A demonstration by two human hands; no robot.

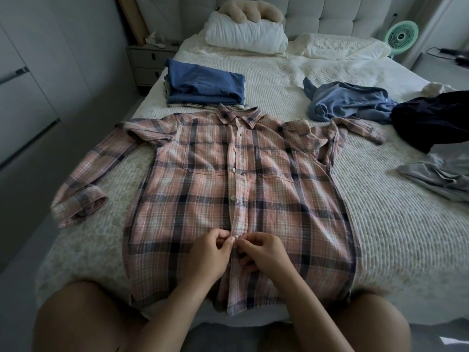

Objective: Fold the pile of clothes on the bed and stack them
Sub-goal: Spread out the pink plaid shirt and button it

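A pink, navy and cream plaid shirt (228,189) lies face up across the near half of the bed (380,224), collar toward the headboard and hem hanging at the near edge. Its front is closed along the placket, with small pale buttons running down the middle, and two chest pockets sit either side of it. One sleeve stretches toward the left edge of the bed and bends back, its cuff rolled; the other reaches to the right, rumpled at the shoulder.

Low on the placket, both hands meet. The left hand (208,255) pinches the fabric edge between thumb and curled fingers, and the right hand (264,252) does the same just beside it, fingertips clamped on the strip of cloth.

Beyond the collar, a folded stack (205,85) topped by blue denim rests near the bed's left side. To the right lie unfolded pieces: a crumpled light-blue shirt (347,102), a dark navy garment (431,120) touching it, and a grey garment (439,174) nearer the edge.

The bed wears a cream, ribbed coverlet. At its head are a white pillow (246,36) with a beige plush cushion (251,10) on top, and a tufted pale headboard (330,13). A grey nightstand (147,64) stands at the left, a mint-green fan (402,36) at the right.
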